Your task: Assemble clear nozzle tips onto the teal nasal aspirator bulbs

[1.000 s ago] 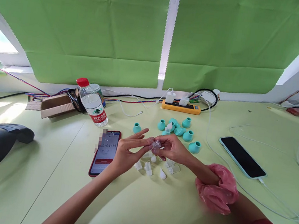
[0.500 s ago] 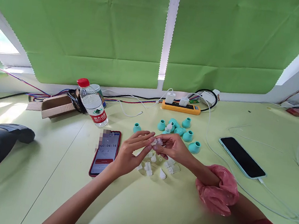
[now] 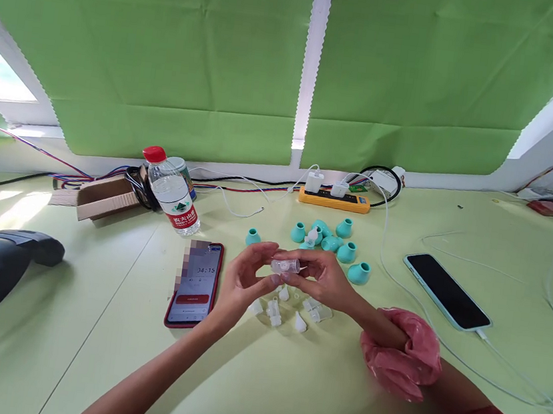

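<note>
Between my two hands is a clear plastic tube-shaped piece (image 3: 285, 266), held level above the table. My left hand (image 3: 244, 280) pinches its left end with thumb and fingers. From the other side my right hand (image 3: 324, 278) grips it, a pink scrunchie-like band (image 3: 402, 353) round that forearm. Below lie several small clear plastic parts (image 3: 274, 312) and white drop-shaped pieces (image 3: 300, 322). Behind the hands sit several turquoise bulb-shaped caps (image 3: 359, 273), and one more turquoise cap (image 3: 253, 236) stands apart to the left.
A phone with a running timer (image 3: 195, 284) lies left, near a water bottle (image 3: 177, 198) and an open cardboard box (image 3: 109, 196). At the back is an orange power strip (image 3: 334, 199). A charging phone (image 3: 447, 292) lies right. A black curved object (image 3: 13, 255) stands far left.
The clear piece has turned and now shows its length between my hands. My left fingers have curled in around its end. The parts on the table look about the same.
</note>
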### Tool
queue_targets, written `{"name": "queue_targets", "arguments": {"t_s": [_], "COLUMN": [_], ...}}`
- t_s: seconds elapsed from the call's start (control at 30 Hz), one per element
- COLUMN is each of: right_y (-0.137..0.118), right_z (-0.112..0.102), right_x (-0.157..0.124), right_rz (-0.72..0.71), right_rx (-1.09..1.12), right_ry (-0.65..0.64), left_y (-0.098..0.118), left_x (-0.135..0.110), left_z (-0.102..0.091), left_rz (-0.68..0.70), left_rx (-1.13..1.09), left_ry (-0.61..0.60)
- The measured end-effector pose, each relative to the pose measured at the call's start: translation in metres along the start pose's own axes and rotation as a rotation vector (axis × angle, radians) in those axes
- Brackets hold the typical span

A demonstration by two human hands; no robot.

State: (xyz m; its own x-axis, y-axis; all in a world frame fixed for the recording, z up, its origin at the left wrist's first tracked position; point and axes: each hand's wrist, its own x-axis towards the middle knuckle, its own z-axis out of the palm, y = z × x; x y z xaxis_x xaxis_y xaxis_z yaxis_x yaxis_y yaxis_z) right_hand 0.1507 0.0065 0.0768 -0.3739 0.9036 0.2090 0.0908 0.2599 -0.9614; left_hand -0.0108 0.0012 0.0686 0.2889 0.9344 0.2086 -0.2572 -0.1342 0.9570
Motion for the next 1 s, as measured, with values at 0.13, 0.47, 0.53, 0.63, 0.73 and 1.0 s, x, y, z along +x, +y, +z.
{"name": "queue_targets", "arguments": {"t_s": [0.13, 0.47, 0.53, 0.63, 0.73, 1.0], "right_y": [-0.003, -0.004, -0.007, -0.018, -0.03, -0.012], "right_z": [0.001, 0.001, -0.001, -0.014, -0.042, -0.113], "right_x": [-0.002, -0.004, -0.004, -0.006, -0.011, -0.003], "right_rz": [-0.053, -0.271, -0.312, -0.301, -0.152, 0.544], "right_rx": [-0.113, -0.2, -0.268, -0.466, -0.79, -1.381], "right_ry": [-0.006, -0.185, -0.227, -0.272, -0.254, -0.268], "left_y": [0.008, 0.007, 0.007, 0.009, 0.011, 0.016], "left_x": [0.002, 0.004, 0.004, 0.004, 0.005, 0.005], "left_z": [0.003, -0.002, 0.0, 0.001, 0.0, -0.006], "left_rz": [-0.13, -0.333, -0.339, -0.338, -0.293, -0.213], "left_rx": [0.004, -0.098, -0.148, -0.224, -0.275, -0.134], "left_ry": [-0.007, -0.19, -0.182, -0.129, -0.049, -0.027]}}
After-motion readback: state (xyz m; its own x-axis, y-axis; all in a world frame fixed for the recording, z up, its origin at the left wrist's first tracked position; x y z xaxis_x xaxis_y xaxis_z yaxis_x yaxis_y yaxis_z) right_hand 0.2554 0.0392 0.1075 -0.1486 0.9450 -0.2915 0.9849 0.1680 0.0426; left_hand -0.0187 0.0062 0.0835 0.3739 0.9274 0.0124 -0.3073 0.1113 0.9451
